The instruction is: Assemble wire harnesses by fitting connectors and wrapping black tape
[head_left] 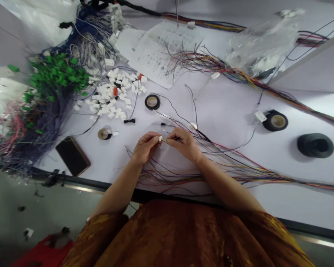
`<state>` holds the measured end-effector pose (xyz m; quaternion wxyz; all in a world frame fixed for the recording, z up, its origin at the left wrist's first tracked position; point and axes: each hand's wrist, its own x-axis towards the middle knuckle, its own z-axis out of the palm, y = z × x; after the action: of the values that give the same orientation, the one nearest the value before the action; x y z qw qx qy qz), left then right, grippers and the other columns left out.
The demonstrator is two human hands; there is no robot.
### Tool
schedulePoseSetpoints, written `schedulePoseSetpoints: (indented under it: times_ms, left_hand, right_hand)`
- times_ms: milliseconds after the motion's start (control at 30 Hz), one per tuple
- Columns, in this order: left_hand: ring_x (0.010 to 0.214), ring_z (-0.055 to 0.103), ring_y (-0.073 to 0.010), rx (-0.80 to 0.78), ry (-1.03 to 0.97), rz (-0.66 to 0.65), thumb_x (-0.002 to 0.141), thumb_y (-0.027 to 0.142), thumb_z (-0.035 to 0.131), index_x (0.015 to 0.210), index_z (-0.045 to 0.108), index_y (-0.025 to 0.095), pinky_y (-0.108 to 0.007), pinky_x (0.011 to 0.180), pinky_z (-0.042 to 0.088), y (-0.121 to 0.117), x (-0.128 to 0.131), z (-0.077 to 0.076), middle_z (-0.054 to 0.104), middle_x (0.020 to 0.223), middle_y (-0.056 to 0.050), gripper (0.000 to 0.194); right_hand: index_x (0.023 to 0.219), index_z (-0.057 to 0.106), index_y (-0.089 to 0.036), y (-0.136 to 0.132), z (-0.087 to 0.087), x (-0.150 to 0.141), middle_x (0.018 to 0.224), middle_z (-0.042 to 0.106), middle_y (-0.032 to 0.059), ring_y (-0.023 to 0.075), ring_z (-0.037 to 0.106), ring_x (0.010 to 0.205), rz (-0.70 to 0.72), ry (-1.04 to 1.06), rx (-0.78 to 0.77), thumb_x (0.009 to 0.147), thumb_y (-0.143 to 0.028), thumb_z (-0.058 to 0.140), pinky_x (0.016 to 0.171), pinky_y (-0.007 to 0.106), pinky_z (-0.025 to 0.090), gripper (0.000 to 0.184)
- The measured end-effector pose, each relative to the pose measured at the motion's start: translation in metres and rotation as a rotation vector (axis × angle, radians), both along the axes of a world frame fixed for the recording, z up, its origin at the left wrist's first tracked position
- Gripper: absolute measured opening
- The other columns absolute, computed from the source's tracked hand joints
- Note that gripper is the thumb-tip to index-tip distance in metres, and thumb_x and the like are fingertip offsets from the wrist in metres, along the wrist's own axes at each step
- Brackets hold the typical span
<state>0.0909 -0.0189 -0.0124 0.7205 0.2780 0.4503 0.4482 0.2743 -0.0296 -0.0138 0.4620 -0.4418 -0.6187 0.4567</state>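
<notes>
Between finger and thumb, my left hand (145,148) pinches a small white connector (160,138). Close beside it, my right hand (184,144) has its fingers closed on a thin yellowish wire (166,141) that meets the connector. Whether the wire's end sits inside the housing is too small to tell. Below and to the right of both hands runs a bundle of loose coloured wires (239,179), passing under my right forearm. Just above my right hand lie another white connector (193,126) and a small black connector (163,124) on a dark wire.
White connectors (111,96) and green connectors (58,72) are heaped at the left, near a phone (72,156). Black tape rolls (152,102) lie about, one large roll (275,121) at the right. Printed sheets (153,48), a wire harness (211,65) and a plastic bag (261,48) are behind.
</notes>
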Motion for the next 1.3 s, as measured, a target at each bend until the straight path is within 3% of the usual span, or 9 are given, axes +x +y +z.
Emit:
schedulePoseSetpoints:
  times_ms: [167, 400, 633, 733, 867, 1300]
  left_hand:
    - [0.061, 0.06, -0.0066, 0.038, 0.043, 0.004, 0.061, 0.032, 0.092, 0.075, 0.075, 0.019, -0.017, 0.06, 0.05, -0.001, 0.001, -0.003, 0.069, 0.071, 0.001, 0.026]
    - [0.067, 0.063, -0.01, 0.265, 0.314, 0.062, 0.074, 0.029, 0.083, 0.081, 0.075, 0.019, -0.023, 0.068, 0.052, -0.008, 0.001, -0.005, 0.07, 0.075, 0.0, 0.014]
    - [0.072, 0.064, -0.0099, 0.372, 0.341, 0.078, 0.075, 0.024, 0.082, 0.082, 0.076, 0.021, -0.023, 0.071, 0.052, -0.011, 0.004, -0.002, 0.072, 0.081, -0.001, 0.01]
    - [0.068, 0.063, -0.0094, 0.236, 0.214, 0.051, 0.069, 0.029, 0.087, 0.077, 0.075, 0.02, -0.023, 0.069, 0.051, -0.008, 0.002, -0.002, 0.071, 0.078, 0.0, 0.016]
    - [0.063, 0.058, -0.0074, 0.032, 0.019, 0.008, 0.059, 0.031, 0.092, 0.072, 0.073, 0.019, -0.021, 0.063, 0.049, -0.003, -0.001, -0.002, 0.069, 0.075, 0.0, 0.026]
    - [0.061, 0.055, -0.006, 0.026, 0.026, -0.016, 0.06, 0.033, 0.093, 0.071, 0.071, 0.02, -0.017, 0.061, 0.048, 0.0, -0.001, 0.001, 0.065, 0.072, 0.001, 0.028]
  right_hand:
    - [0.077, 0.067, -0.019, -0.001, -0.001, -0.003, 0.074, 0.059, -0.0008, 0.0106, 0.053, 0.069, -0.013, -0.019, 0.028, 0.088, -0.021, 0.066, 0.063, 0.025, 0.04, 0.011]
    - [0.077, 0.062, -0.018, -0.01, -0.004, -0.016, 0.075, 0.055, 0.0008, 0.0131, 0.052, 0.072, -0.145, -0.167, 0.186, 0.091, -0.018, 0.061, 0.068, 0.028, 0.041, 0.015]
    - [0.074, 0.06, -0.019, -0.014, -0.001, -0.018, 0.073, 0.053, -0.0008, 0.0116, 0.05, 0.068, -0.181, -0.117, 0.112, 0.088, -0.014, 0.062, 0.062, 0.026, 0.04, 0.015]
    - [0.075, 0.06, -0.019, -0.015, 0.001, -0.018, 0.074, 0.052, -0.0004, 0.0121, 0.05, 0.07, -0.167, -0.144, 0.175, 0.09, -0.015, 0.06, 0.066, 0.027, 0.041, 0.015]
    - [0.073, 0.059, -0.019, -0.015, 0.007, -0.018, 0.071, 0.052, -0.0022, 0.0099, 0.049, 0.064, -0.17, -0.033, 0.063, 0.087, -0.014, 0.063, 0.06, 0.024, 0.04, 0.015]
    - [0.072, 0.06, -0.018, -0.011, 0.002, -0.013, 0.073, 0.051, -0.0022, 0.0091, 0.049, 0.066, -0.114, 0.063, 0.06, 0.087, -0.013, 0.065, 0.06, 0.024, 0.039, 0.016]
